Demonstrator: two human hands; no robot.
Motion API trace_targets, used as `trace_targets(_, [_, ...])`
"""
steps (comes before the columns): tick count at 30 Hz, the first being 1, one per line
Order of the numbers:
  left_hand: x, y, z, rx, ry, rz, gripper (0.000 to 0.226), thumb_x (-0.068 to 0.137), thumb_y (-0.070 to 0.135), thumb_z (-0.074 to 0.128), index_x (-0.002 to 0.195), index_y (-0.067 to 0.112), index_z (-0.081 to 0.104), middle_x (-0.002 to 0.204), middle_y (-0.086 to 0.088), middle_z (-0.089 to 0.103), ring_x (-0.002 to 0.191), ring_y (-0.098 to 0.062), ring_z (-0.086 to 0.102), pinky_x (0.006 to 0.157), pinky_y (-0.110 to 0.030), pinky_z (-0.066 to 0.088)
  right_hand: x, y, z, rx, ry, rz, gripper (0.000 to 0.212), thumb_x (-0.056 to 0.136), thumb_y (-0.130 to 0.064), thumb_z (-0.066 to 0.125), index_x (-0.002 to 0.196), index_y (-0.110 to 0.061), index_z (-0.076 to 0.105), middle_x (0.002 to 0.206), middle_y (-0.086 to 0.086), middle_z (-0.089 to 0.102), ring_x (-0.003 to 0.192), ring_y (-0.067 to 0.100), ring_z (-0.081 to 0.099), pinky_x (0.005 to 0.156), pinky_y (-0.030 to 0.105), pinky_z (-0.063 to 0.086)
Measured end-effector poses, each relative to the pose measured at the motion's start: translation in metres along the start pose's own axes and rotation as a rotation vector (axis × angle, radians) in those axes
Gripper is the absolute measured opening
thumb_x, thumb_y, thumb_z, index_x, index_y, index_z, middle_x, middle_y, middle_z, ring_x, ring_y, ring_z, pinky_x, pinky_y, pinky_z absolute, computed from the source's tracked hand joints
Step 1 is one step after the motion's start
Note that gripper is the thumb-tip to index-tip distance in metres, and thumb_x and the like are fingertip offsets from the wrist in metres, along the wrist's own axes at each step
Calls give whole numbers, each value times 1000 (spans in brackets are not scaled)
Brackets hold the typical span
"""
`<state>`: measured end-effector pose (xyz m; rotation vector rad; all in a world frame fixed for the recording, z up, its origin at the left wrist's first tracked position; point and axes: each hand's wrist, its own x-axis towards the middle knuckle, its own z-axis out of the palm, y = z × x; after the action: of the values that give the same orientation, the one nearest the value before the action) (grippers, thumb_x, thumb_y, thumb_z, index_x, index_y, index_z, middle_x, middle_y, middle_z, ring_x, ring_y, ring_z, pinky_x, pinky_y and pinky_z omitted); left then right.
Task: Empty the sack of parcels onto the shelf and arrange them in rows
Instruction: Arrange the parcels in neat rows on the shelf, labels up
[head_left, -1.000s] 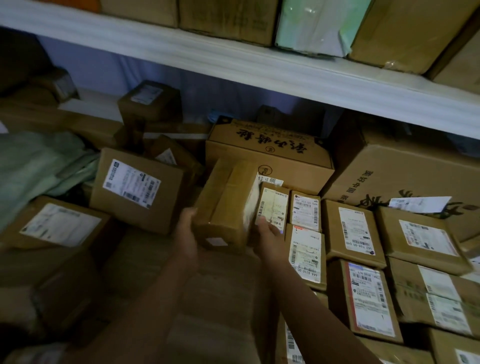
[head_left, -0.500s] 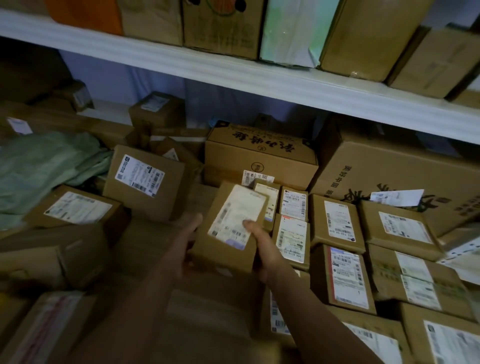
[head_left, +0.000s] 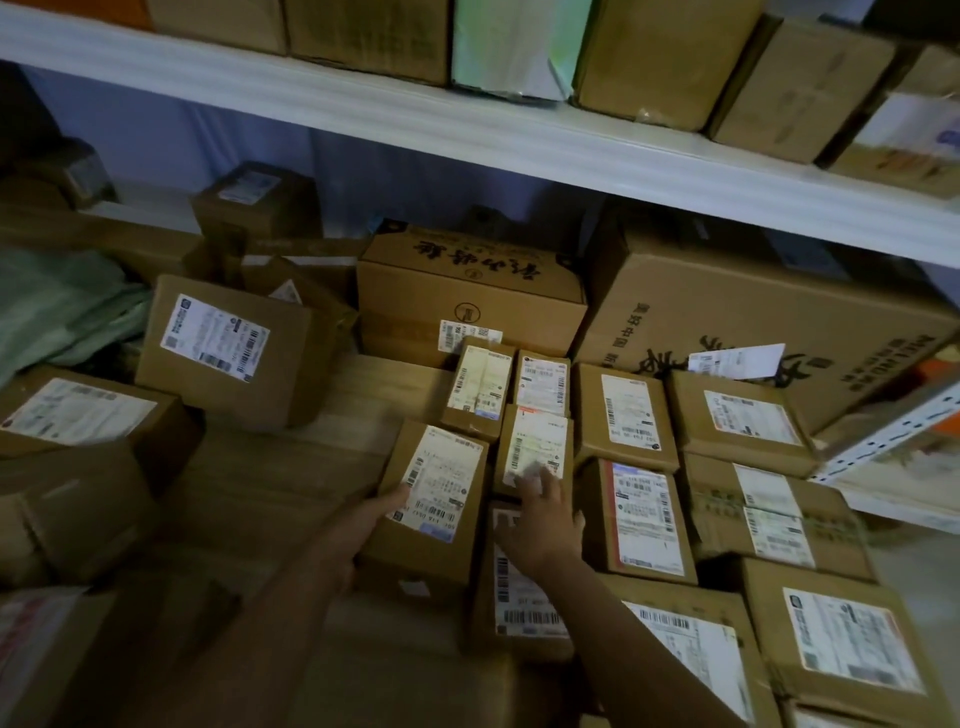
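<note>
Far left: I see the green sack (head_left: 57, 312) lying slumped on the shelf, with loose parcels piled around and below it.
Tilted parcel (head_left: 228, 348): just right of the sack, a brown box leans back, label facing me.
Shelf boards (head_left: 291, 467): a bare wooden patch shows between the loose pile and the rows.
Left hand (head_left: 358, 525): my hand is flat against the left side of the labelled parcel (head_left: 434, 499), fingers stretched out along its edge, thumb on the top face; pressing on it, not wrapped around it.
That parcel: it lies flat, label up, at the left end of the rows, touching the small box (head_left: 537, 449) on its right.
Right hand (head_left: 545, 512): fingers spread loosely, tips on the label of that small box, the palm over the parcel below it; nothing gripped.
Rows: to the right, labelled parcels sit side by side in neat lines, labels up.
Behind: a box with brush lettering (head_left: 470, 283) and a large carton (head_left: 753, 322) stand at the back.
Above: the white upper shelf (head_left: 467, 145) carries more boxes.
</note>
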<state>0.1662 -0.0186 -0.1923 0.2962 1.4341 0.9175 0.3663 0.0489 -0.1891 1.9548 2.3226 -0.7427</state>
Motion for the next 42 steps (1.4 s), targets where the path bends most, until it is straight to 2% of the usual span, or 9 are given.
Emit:
trace_targets(3, [10, 0, 8, 18, 15, 18, 33, 86, 31, 64, 117, 18, 63, 104, -14, 72, 99, -36, 66, 87, -57, 52, 3, 8, 3, -95, -94, -4, 78, 85, -40, 61, 150, -28, 19, 161, 1, -5, 148, 26, -10, 117, 55, 4])
trace_targets(7, [21, -4, 17, 61, 103, 76, 28, 93, 16, 56, 120, 10, 60, 99, -13, 69, 85, -25, 64, 69, -34, 51, 7, 12, 3, -123, -114, -32, 80, 86, -39, 62, 150, -27, 16, 160, 2, -6, 148, 27, -11, 119, 52, 7])
trace_targets(12, [26, -2, 27, 80, 191, 145, 33, 93, 18, 56, 126, 9, 57, 117, -17, 64, 91, -27, 61, 67, -31, 50, 7, 11, 3, -129, -111, -19, 79, 87, -35, 61, 151, -26, 16, 161, 3, -6, 148, 26, -11, 118, 50, 8])
trace_targets(17, [21, 0, 32, 207, 259, 171, 36, 94, 23, 55, 128, 13, 55, 124, -15, 62, 105, -29, 60, 82, -37, 48, 5, 9, 0, -146, -97, -22, 73, 90, -32, 58, 150, -27, 17, 161, 2, -4, 148, 26, -10, 118, 52, 7])
trace_targets(24, [-11, 11, 34, 324, 421, 201, 54, 90, 23, 58, 138, 7, 40, 138, -16, 48, 122, -32, 49, 86, -34, 41, -8, -1, -13, -27, -1, -53, 60, 90, -30, 57, 145, -21, 34, 155, 5, 22, 142, 25, 26, 116, 43, 27])
trace_targets(29, [-43, 9, 20, 256, 522, 260, 22, 84, 20, 61, 101, 6, 62, 114, -15, 64, 104, -31, 60, 88, -39, 51, -28, -43, -8, 52, 18, -213, 34, 90, -25, 58, 124, -20, 60, 140, 6, 45, 128, 22, 42, 109, 33, 37])
trace_targets(36, [-90, 18, -9, 280, 589, 326, 15, 86, 13, 60, 99, 12, 65, 107, -10, 65, 103, -28, 59, 84, -33, 47, -60, -98, -9, 199, -73, -253, 28, 90, -19, 57, 116, -19, 65, 134, 7, 50, 122, 22, 49, 102, 31, 41])
trace_targets(39, [-108, 25, -25, 253, 633, 411, 25, 84, 5, 60, 108, 11, 61, 112, -6, 62, 101, -22, 56, 85, -32, 46, -75, -119, -9, 311, -102, -226, 28, 91, -21, 58, 117, -17, 64, 129, 8, 55, 114, 22, 55, 93, 27, 44])
trace_targets(42, [-131, 36, -44, 284, 653, 481, 23, 85, 12, 61, 108, 15, 60, 103, 1, 58, 95, -16, 54, 79, -28, 44, -89, -145, -6, 388, -173, -212, 33, 92, -23, 58, 124, -15, 59, 126, 8, 60, 111, 23, 58, 95, 31, 45])
